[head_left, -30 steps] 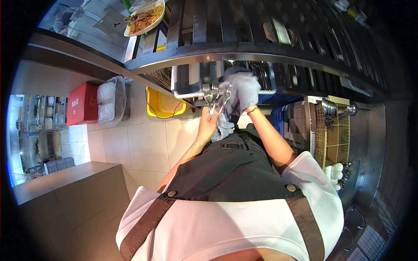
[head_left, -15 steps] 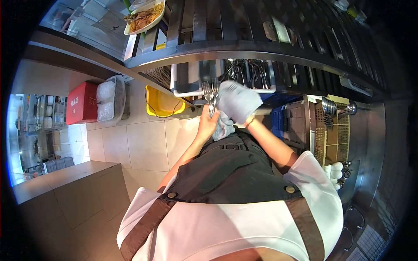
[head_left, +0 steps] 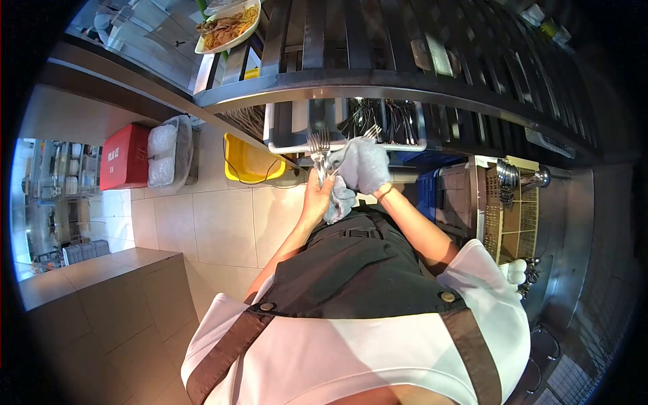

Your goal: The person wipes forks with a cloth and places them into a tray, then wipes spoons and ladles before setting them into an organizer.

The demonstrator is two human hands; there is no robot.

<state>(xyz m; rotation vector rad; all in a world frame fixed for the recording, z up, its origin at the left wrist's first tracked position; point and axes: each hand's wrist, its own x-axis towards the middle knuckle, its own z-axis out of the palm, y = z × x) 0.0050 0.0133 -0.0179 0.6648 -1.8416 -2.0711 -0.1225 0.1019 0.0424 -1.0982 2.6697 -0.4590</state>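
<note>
My left hand (head_left: 317,197) is closed around a small bunch of forks (head_left: 320,143), tines pointing up and away from me. A grey-white cloth (head_left: 368,165) drapes over my right hand (head_left: 383,190), hiding its fingers, and its other end hangs by my left hand. Through the cloth, my right hand grips around a single fork (head_left: 372,131), tilted to the right, its tines showing above the fabric. Just beyond both hands is a white-rimmed cutlery tray (head_left: 283,146) under the slatted shelf, with dark metal cutlery (head_left: 399,121) in its right compartments.
A slatted metal shelf (head_left: 304,84) overhangs the tray. On it, at left, rests a plate of food (head_left: 229,30). A yellow bin (head_left: 251,162) and a red box (head_left: 125,156) are to the left. To the right stands a beige basket rack (head_left: 513,216) with cutlery.
The cloth, spread out and blurred before, is now bunched around my right hand. The single fork has come into view tilted to the right, apart from the bunch in my left hand.
</note>
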